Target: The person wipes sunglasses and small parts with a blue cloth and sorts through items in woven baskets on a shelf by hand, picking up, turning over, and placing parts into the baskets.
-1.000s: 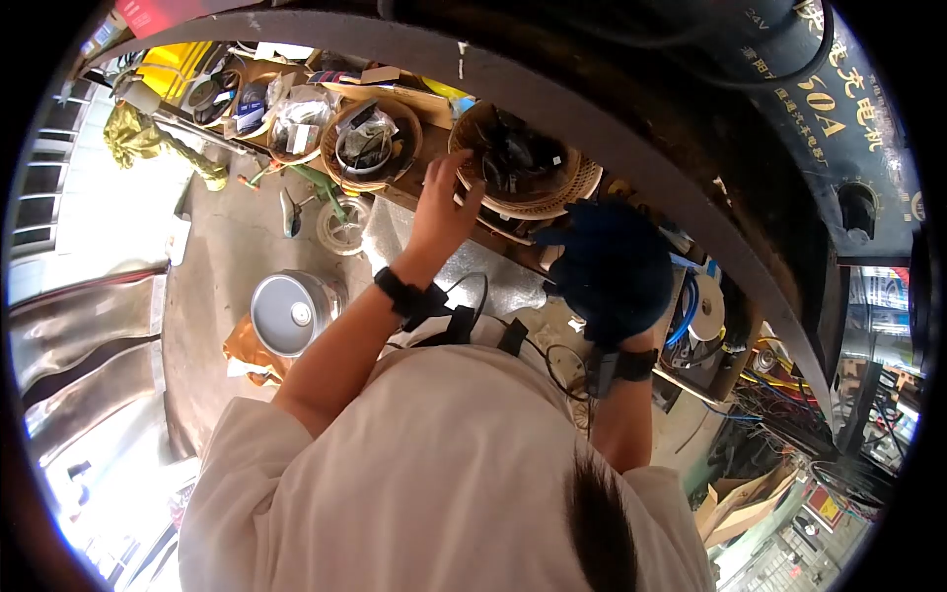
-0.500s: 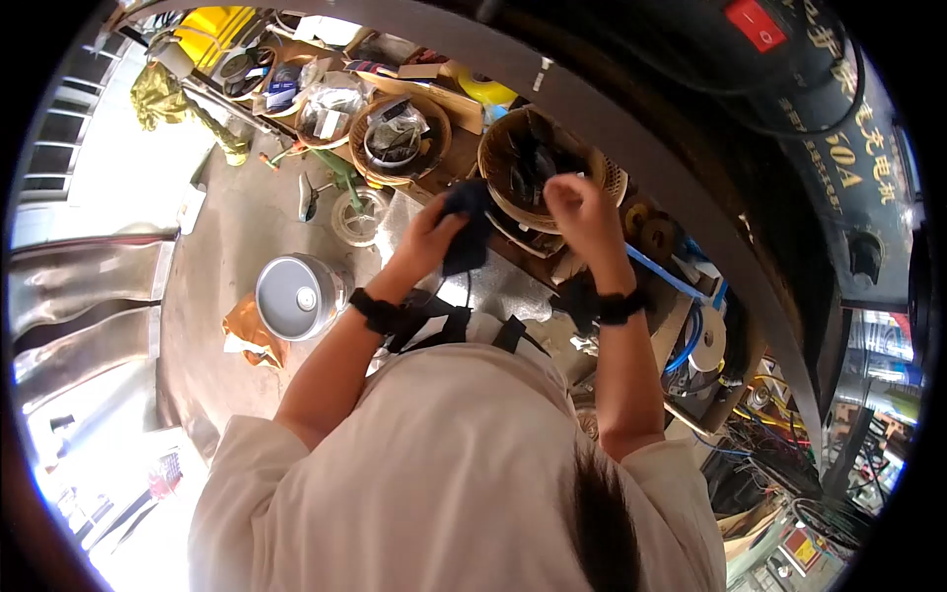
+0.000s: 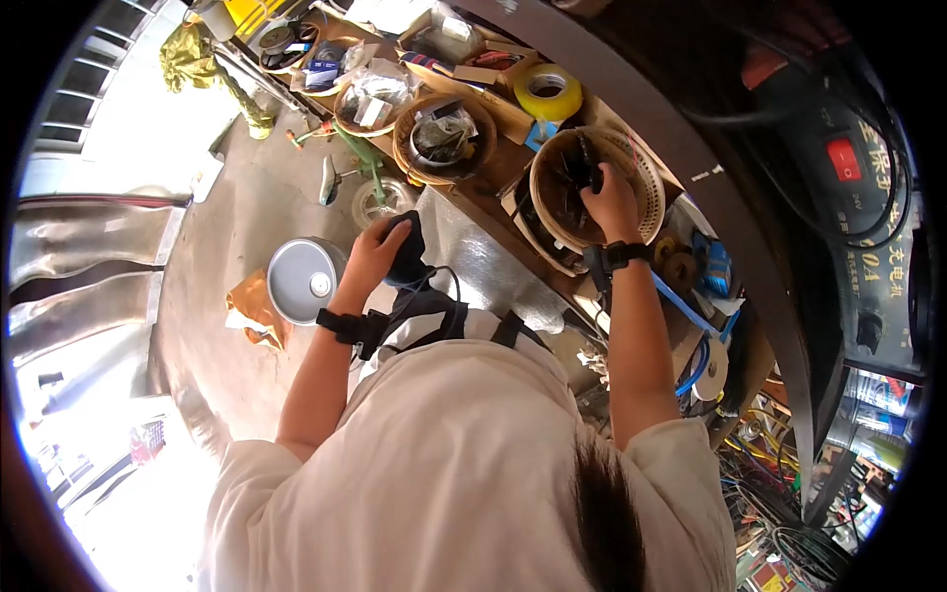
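Note:
My left hand (image 3: 371, 259) is closed around a dark, soft-looking bundle (image 3: 406, 255), perhaps cloth, in front of my waist. A thin black cable (image 3: 456, 284) hangs beside it. My right hand (image 3: 612, 205) reaches into a round woven basket (image 3: 543, 209) on the bench, its fingers pressed together. Under those fingers lie black, slender pieces (image 3: 580, 166), and I cannot make out exactly what is pinched. Both wrists wear black bands.
Another basket (image 3: 481, 163) with a bagged bowl stands to the left, near a yellow tape roll (image 3: 548, 93). A grey-lidded bucket (image 3: 301, 281) and brown paper bag (image 3: 254, 308) sit on the floor. A black charger (image 3: 868, 197) overhangs at right.
My right hand has gone from above the basket's edge down into it. My left hand has moved left and lower with the dark bundle. The view has shifted slightly.

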The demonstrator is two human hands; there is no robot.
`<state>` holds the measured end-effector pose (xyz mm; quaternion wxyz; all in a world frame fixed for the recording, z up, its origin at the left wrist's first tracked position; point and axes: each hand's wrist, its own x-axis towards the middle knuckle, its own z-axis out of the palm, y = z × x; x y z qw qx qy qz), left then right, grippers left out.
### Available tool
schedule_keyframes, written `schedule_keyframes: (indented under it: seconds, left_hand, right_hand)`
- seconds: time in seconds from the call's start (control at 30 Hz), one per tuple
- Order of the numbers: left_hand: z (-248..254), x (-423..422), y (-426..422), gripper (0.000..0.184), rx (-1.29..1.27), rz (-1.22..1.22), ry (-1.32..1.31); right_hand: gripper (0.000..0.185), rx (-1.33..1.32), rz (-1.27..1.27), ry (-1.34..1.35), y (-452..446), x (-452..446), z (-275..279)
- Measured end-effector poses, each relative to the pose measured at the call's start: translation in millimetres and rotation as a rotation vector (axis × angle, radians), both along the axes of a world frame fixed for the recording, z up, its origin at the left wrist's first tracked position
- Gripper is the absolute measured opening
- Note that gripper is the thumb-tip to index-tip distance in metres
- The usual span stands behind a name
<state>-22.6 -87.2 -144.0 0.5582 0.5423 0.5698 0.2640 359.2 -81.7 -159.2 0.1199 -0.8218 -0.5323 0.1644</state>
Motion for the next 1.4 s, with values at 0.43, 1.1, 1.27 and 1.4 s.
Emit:
schedule_keyframes:
  seconds: [0.43, 1.1, 1.27, 1.4]
  left_hand:
    - [2, -28, 37, 0.021, -0.021, -0.138, 0.052]
    - [46, 11, 56, 0.014, -0.119, -0.361, -0.01]
    - [73, 47, 64, 0.01, -0.294, -0.346, -0.324]
    - [65, 66, 59, 0.043, -0.158, -0.415, -0.29]
  right_hand:
    - [0.034, 0.218, -0.071, -0.046, -31, 10, 9]
    - [0.048, 0.353, -0.211, 0.055, -26, -23, 51]
    - [0.05, 0.467, -0.006, 0.172, -19, -102, 94]
    - [0.05, 0.496, 0.233, 0.073, -16, -150, 84]
